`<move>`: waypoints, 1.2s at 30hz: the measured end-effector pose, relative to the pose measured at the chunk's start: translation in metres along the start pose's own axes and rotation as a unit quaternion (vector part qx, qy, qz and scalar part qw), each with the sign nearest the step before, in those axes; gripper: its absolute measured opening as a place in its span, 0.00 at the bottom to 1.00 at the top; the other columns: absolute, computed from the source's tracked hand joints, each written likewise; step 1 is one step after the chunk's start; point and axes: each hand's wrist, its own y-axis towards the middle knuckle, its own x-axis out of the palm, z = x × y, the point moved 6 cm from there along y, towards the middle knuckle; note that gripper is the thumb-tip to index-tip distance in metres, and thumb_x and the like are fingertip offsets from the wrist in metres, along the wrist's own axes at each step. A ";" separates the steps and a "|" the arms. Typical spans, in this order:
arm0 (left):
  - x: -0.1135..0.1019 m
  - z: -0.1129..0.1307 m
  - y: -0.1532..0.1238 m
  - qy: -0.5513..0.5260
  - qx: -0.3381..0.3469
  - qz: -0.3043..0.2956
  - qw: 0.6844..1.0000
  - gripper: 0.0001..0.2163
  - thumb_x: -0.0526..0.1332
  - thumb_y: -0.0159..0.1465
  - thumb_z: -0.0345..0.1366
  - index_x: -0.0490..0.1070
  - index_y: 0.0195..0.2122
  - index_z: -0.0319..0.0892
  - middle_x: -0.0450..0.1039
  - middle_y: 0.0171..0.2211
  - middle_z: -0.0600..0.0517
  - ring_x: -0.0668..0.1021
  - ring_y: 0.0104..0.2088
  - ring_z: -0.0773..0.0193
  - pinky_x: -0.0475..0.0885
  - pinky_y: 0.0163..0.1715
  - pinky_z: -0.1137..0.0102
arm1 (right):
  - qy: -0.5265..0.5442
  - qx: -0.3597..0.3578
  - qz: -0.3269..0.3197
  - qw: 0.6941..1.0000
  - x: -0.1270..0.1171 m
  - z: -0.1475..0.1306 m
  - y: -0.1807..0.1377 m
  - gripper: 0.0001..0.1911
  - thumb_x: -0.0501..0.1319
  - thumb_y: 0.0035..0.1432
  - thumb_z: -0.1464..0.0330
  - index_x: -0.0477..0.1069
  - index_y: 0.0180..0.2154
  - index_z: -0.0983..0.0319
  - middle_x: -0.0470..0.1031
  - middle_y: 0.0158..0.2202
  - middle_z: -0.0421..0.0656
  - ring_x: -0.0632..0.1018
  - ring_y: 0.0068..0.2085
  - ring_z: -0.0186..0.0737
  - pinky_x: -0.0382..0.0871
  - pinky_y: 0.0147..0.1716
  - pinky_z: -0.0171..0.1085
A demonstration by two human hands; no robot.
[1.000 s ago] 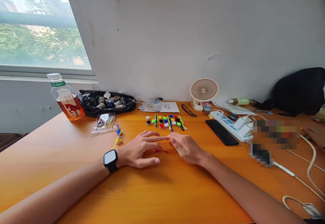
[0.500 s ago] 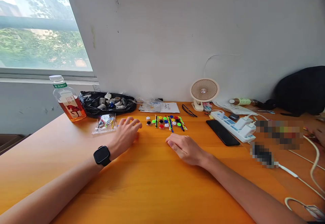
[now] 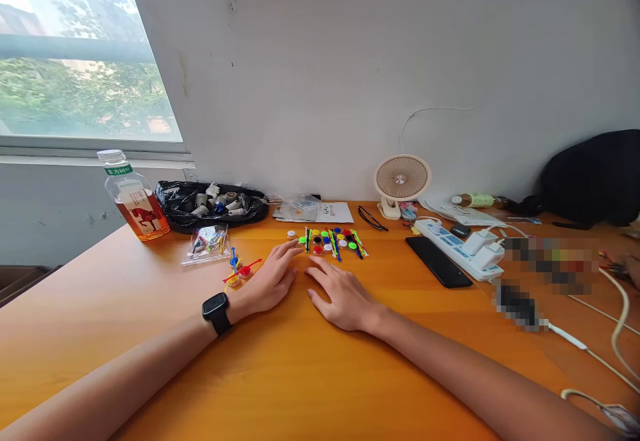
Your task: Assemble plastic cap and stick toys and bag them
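My left hand (image 3: 273, 277) reaches forward over the table with its fingers stretched, tips at the left end of a group of small round coloured pieces (image 3: 317, 249). Its fingers partly cover that end, and nothing shows in its grasp. Beside it, my right hand (image 3: 343, 297) is low over the wood, fingers apart, just nearer to me than the group. Thin coloured sticks (image 3: 334, 244) lie among the round pieces. Left of my left hand sit a few more round pieces (image 3: 245, 272), with a blue arrow-ended stick (image 3: 233, 258) and a red one (image 3: 254, 264).
A clear bag of small parts (image 3: 205, 244), a tea bottle (image 3: 143, 211) and a black plastic bag (image 3: 165, 204) stand left. A fan (image 3: 403, 179), glasses (image 3: 373, 218), phone (image 3: 437, 262) and power strip (image 3: 457, 247) with cables lie right.
My left hand has moved right, uncovering the round pieces and arrow-ended sticks on the left. My right hand has shifted left and its fingers have spread from a closed shape.
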 end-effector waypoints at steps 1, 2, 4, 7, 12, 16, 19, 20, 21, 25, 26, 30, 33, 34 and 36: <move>0.001 -0.004 0.000 0.016 -0.004 -0.003 1.000 0.21 0.52 0.75 0.35 0.62 0.69 0.48 0.56 0.73 0.43 0.58 0.74 0.50 0.62 0.71 0.47 | -0.012 0.015 -0.001 1.000 0.001 0.000 0.003 0.22 0.57 0.71 0.61 0.70 0.62 0.60 0.61 0.72 0.55 0.74 0.63 0.56 0.70 0.61 0.53; 0.002 -0.008 0.001 0.029 -0.008 -0.007 1.000 0.22 0.52 0.76 0.37 0.60 0.71 0.48 0.52 0.75 0.44 0.56 0.75 0.49 0.61 0.71 0.46 | -0.024 0.029 -0.004 0.999 0.002 0.001 0.006 0.22 0.56 0.71 0.60 0.70 0.61 0.60 0.59 0.73 0.55 0.75 0.62 0.57 0.71 0.59 0.53; 0.005 -0.014 0.002 0.050 -0.010 -0.021 0.998 0.25 0.53 0.77 0.42 0.55 0.74 0.50 0.48 0.77 0.45 0.53 0.76 0.48 0.60 0.72 0.46 | -0.045 0.053 -0.010 0.998 0.004 0.000 0.013 0.21 0.56 0.71 0.58 0.71 0.60 0.59 0.57 0.74 0.55 0.79 0.58 0.57 0.74 0.55 0.54; 0.008 -0.018 0.004 0.070 -0.011 -0.045 0.996 0.29 0.52 0.77 0.45 0.49 0.76 0.48 0.49 0.77 0.45 0.51 0.76 0.48 0.58 0.73 0.47 | -0.065 0.064 -0.013 0.996 0.007 -0.004 0.025 0.21 0.56 0.70 0.58 0.71 0.58 0.59 0.56 0.75 0.54 0.80 0.55 0.56 0.75 0.52 0.53; 0.006 -0.012 0.004 0.080 -0.013 -0.049 0.995 0.25 0.49 0.77 0.40 0.55 0.74 0.44 0.61 0.72 0.43 0.59 0.73 0.50 0.60 0.72 0.50 | -0.067 0.068 -0.008 0.995 0.010 -0.007 0.034 0.25 0.54 0.70 0.58 0.68 0.64 0.61 0.59 0.74 0.55 0.78 0.58 0.56 0.74 0.55 0.51; 0.001 -0.008 0.003 0.080 -0.017 -0.037 0.996 0.25 0.51 0.77 0.40 0.55 0.73 0.45 0.59 0.72 0.43 0.59 0.73 0.51 0.60 0.73 0.50 | -0.060 0.070 -0.004 0.996 0.010 -0.006 0.032 0.27 0.53 0.71 0.57 0.67 0.65 0.62 0.61 0.73 0.55 0.77 0.60 0.56 0.72 0.57 0.50; 0.003 -0.010 0.002 0.089 -0.025 -0.047 0.995 0.26 0.51 0.77 0.40 0.52 0.75 0.45 0.53 0.75 0.42 0.55 0.75 0.49 0.58 0.73 0.48 | -0.068 0.084 -0.005 0.994 0.011 -0.004 0.030 0.25 0.54 0.71 0.55 0.71 0.61 0.62 0.56 0.75 0.56 0.79 0.58 0.57 0.74 0.54 0.51; 0.004 -0.011 0.002 0.091 -0.022 -0.052 0.994 0.26 0.51 0.77 0.40 0.53 0.75 0.45 0.53 0.75 0.42 0.55 0.75 0.48 0.58 0.73 0.47 | -0.069 0.087 -0.006 0.994 0.011 -0.003 0.030 0.26 0.54 0.71 0.55 0.71 0.61 0.62 0.56 0.75 0.57 0.79 0.58 0.58 0.74 0.54 0.52; 0.004 -0.011 0.002 0.092 -0.018 -0.053 0.994 0.25 0.51 0.77 0.40 0.54 0.74 0.44 0.54 0.75 0.41 0.55 0.75 0.48 0.58 0.72 0.47 | -0.068 0.087 -0.005 0.994 0.011 -0.003 0.030 0.27 0.54 0.71 0.55 0.69 0.63 0.63 0.57 0.74 0.58 0.78 0.59 0.58 0.73 0.54 0.52; 0.002 -0.009 0.001 0.081 -0.005 -0.036 0.996 0.22 0.51 0.77 0.39 0.60 0.71 0.46 0.61 0.71 0.42 0.61 0.72 0.49 0.63 0.70 0.48 | -0.044 0.069 0.013 0.997 0.011 -0.004 0.031 0.32 0.54 0.71 0.56 0.63 0.69 0.64 0.65 0.70 0.57 0.76 0.62 0.57 0.71 0.58 0.51; 0.001 -0.009 0.001 0.077 -0.007 -0.028 0.997 0.22 0.52 0.77 0.39 0.60 0.71 0.47 0.61 0.71 0.43 0.62 0.72 0.50 0.63 0.70 0.49 | -0.038 0.066 0.016 0.997 0.010 -0.004 0.031 0.31 0.54 0.71 0.57 0.63 0.69 0.65 0.66 0.70 0.57 0.75 0.62 0.56 0.71 0.59 0.51; 0.001 -0.011 0.001 0.084 -0.020 -0.031 0.996 0.25 0.52 0.76 0.40 0.55 0.74 0.49 0.54 0.75 0.44 0.56 0.74 0.49 0.60 0.71 0.48 | -0.031 0.065 0.019 0.997 0.010 -0.003 0.031 0.32 0.55 0.71 0.57 0.63 0.69 0.66 0.66 0.70 0.57 0.75 0.63 0.57 0.71 0.59 0.51; 0.004 -0.012 0.002 0.090 -0.015 -0.049 0.995 0.25 0.51 0.77 0.41 0.55 0.74 0.47 0.54 0.75 0.43 0.55 0.75 0.48 0.57 0.73 0.48 | -0.028 0.061 0.022 0.997 0.011 -0.003 0.031 0.31 0.56 0.71 0.57 0.63 0.69 0.65 0.67 0.69 0.57 0.75 0.63 0.56 0.70 0.59 0.50; 0.004 -0.012 0.002 0.090 -0.013 -0.050 0.995 0.25 0.51 0.77 0.41 0.56 0.74 0.46 0.55 0.74 0.43 0.55 0.75 0.48 0.57 0.73 0.48 | -0.026 0.058 0.023 0.998 0.011 -0.003 0.031 0.31 0.56 0.71 0.58 0.63 0.68 0.64 0.68 0.68 0.56 0.75 0.62 0.55 0.70 0.59 0.50; 0.003 -0.010 0.002 0.085 -0.011 -0.046 0.995 0.24 0.51 0.77 0.41 0.58 0.73 0.47 0.57 0.73 0.43 0.57 0.74 0.48 0.59 0.72 0.49 | -0.020 0.048 0.028 0.998 0.010 -0.004 0.031 0.27 0.57 0.70 0.59 0.66 0.65 0.63 0.71 0.65 0.55 0.76 0.60 0.54 0.70 0.57 0.48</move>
